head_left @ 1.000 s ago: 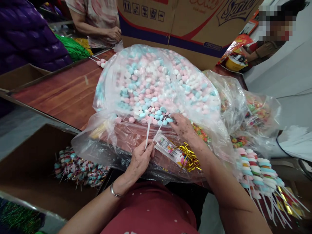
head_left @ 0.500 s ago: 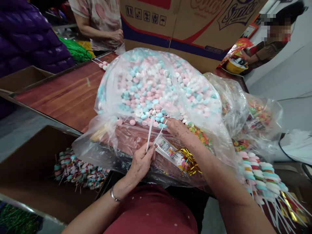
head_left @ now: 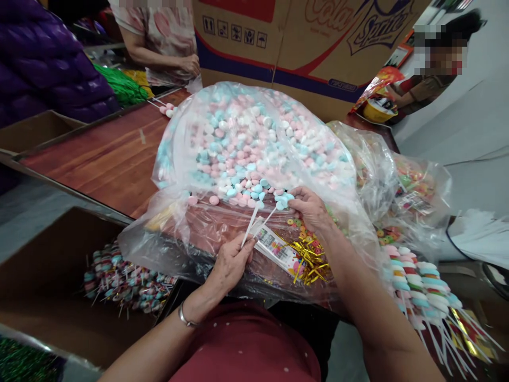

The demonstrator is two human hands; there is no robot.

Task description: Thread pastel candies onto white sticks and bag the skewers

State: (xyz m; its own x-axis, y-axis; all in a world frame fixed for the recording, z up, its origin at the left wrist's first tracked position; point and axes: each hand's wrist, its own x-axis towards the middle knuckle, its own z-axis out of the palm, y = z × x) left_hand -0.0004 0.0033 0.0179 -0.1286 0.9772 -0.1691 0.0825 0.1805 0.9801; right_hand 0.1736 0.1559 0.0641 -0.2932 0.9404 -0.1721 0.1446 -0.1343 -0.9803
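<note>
My left hand (head_left: pixel 231 262) pinches two thin white sticks (head_left: pixel 252 227) that point up toward a big clear bag of pink, blue and white candies (head_left: pixel 254 143). My right hand (head_left: pixel 311 208) is closed on a few pale blue and white candies (head_left: pixel 283 200) at the near edge of the heap, close to the tips of the sticks. Just below both hands lie small printed wrappers (head_left: pixel 274 247) and a bunch of gold twist ties (head_left: pixel 312 261).
A cardboard box (head_left: pixel 51 276) at lower left holds finished candy sticks (head_left: pixel 123 281). More finished sticks (head_left: pixel 421 292) lie at the right beside other clear bags (head_left: pixel 413 180). A large printed carton (head_left: pixel 302 42) stands behind. Other people work at the far left and far right of the wooden table (head_left: pixel 107 154).
My right hand has lifted off the heap's edge and drawn slightly right with candies in its fingers. The left hand still holds the two sticks in nearly the same place.
</note>
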